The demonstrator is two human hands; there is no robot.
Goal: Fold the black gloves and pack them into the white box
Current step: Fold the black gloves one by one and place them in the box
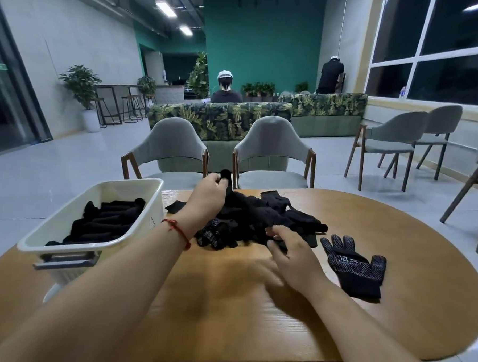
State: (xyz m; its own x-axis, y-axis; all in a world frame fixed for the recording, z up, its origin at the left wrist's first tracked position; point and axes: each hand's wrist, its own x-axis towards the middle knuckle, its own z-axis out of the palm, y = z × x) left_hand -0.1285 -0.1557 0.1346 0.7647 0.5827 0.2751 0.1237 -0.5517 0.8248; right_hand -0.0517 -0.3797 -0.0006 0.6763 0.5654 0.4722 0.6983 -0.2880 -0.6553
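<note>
The left hand (211, 192) pinches a glove (226, 175) above the pile (258, 215) on the counter (225, 307); the right hand (293, 257) touches the pile's near edge with loose fingers (280, 234).

Noting a round wooden surface (396, 216) on pale grey floor tiles (67, 158). Recording one grey padded chair (170, 141) beside another (273, 144) just past its far edge, and more of the same chairs (395, 136) along the right wall. Observing leaf-patterned sofas (222, 116) behind, with one person (226, 88) sitting beyond the nearer sofa and another (331, 75) standing in the far right corner. Logging a teal back wall (262, 38), a grey wall at left and large dark windows (447, 47) at right. Registering ceiling strip lights (166, 8) burning, plus a potted plant (81, 85) and bar stools (132, 106) at left.
</note>
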